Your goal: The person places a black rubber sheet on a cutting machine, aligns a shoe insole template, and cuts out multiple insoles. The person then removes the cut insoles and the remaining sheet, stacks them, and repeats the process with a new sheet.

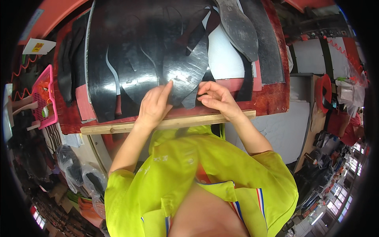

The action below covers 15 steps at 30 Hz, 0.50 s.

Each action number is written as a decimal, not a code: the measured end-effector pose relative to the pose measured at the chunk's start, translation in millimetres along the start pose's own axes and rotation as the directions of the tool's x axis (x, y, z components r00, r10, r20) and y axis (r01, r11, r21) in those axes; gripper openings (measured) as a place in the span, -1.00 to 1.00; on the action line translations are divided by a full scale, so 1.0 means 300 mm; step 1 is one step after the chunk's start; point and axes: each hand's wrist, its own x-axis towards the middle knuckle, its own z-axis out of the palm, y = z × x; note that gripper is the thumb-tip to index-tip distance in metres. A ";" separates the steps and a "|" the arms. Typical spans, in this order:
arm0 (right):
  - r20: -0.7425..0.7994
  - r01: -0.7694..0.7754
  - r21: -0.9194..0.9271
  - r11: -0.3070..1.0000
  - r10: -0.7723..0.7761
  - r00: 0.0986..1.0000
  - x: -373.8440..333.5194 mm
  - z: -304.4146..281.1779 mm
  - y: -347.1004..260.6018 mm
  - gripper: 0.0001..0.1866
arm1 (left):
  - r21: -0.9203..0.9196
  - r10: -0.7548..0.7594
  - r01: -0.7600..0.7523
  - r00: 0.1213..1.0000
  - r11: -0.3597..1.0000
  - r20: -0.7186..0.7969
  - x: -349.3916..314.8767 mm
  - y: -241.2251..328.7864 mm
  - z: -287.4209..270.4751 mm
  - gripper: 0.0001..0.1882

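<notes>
Glossy black sheet material point(126, 43), with curved cuts through it, lies over a red-topped work table point(272, 98); whether it is leather or rubber I cannot tell. My left hand point(154, 104) rests at its near edge, fingers extended against the black surface and thumb apart. Close by on the right, my right hand point(221, 98) has bent fingers, with a gap between thumb and forefinger, beside the tip of a loose black curved piece point(189, 75). No held thing shows in either hand. A dark grey sole-shaped piece point(239, 31) lies farther off to the right.
A wooden strip point(118, 128) runs along the table's near edge. White material point(225, 55) shows through a gap between black pieces. Left of the table hangs a pink plastic basket point(43, 94); plastic bags point(351, 91) hang at the right.
</notes>
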 end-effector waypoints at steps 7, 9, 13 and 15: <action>0.034 0.115 -0.297 0.948 -0.110 0.993 0.105 0.025 -0.126 -0.92 | 0.064 0.205 -0.196 0.958 0.979 -0.201 0.150 -0.032 0.011 -0.50; 0.031 0.270 -0.418 0.867 -0.283 0.959 0.166 0.005 -0.144 -0.74 | -0.038 0.211 -0.219 0.968 0.975 -0.138 0.220 -0.056 0.015 -0.46; -0.054 0.602 -0.128 0.788 -0.612 0.789 0.270 0.033 -0.103 -0.51 | -0.005 0.064 -0.077 0.861 0.997 -0.504 0.338 -0.157 -0.026 -0.65; -0.040 0.653 -0.436 0.619 -0.739 0.673 0.356 0.022 -0.096 -0.48 | -0.064 0.078 -0.175 0.699 0.982 -0.711 0.368 -0.245 -0.131 -0.73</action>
